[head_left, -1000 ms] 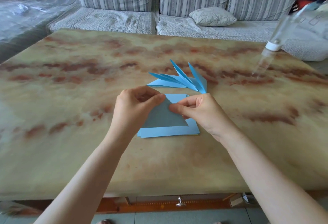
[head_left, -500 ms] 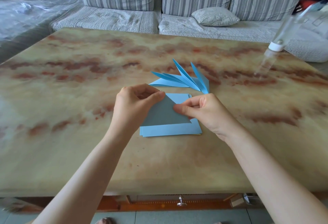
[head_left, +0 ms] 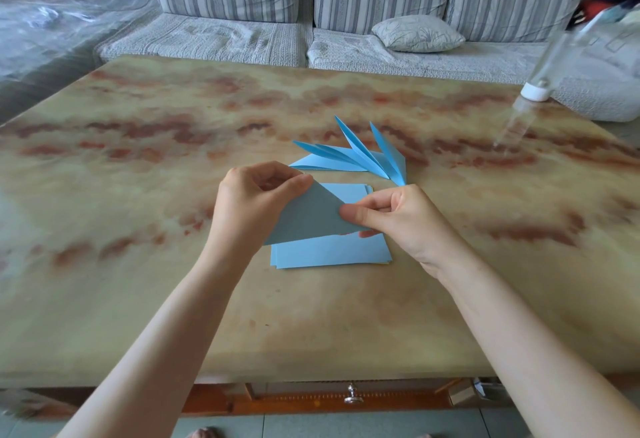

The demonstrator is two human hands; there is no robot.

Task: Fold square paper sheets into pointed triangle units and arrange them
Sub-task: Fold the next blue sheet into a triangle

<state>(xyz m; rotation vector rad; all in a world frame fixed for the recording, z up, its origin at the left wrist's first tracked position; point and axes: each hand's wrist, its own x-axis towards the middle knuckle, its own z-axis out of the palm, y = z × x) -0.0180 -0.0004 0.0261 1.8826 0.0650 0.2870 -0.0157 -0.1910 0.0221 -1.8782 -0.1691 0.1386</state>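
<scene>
Blue folded sheet [head_left: 304,221], pinched in my fingers [head_left: 356,217]: left hand [head_left: 249,209] at its top corner, right hand [head_left: 401,221] at its right edge. It hovers over the stack [head_left: 329,255] on the desk [head_left: 138,229], long edge left-right; finished units [head_left: 346,160] lie beyond.

— Anything to read here?
— Nothing legible; the folded sheet [head_left: 304,219] is plain blue, and so is the stack of blue sheets [head_left: 332,254] under it.
— The bottle [head_left: 535,91] at the far right?
— Too blurred to tell; no label can be made out.
— The tabletop [head_left: 138,195]?
— Only a mottled pattern; no letters, numbers or signs.
</scene>
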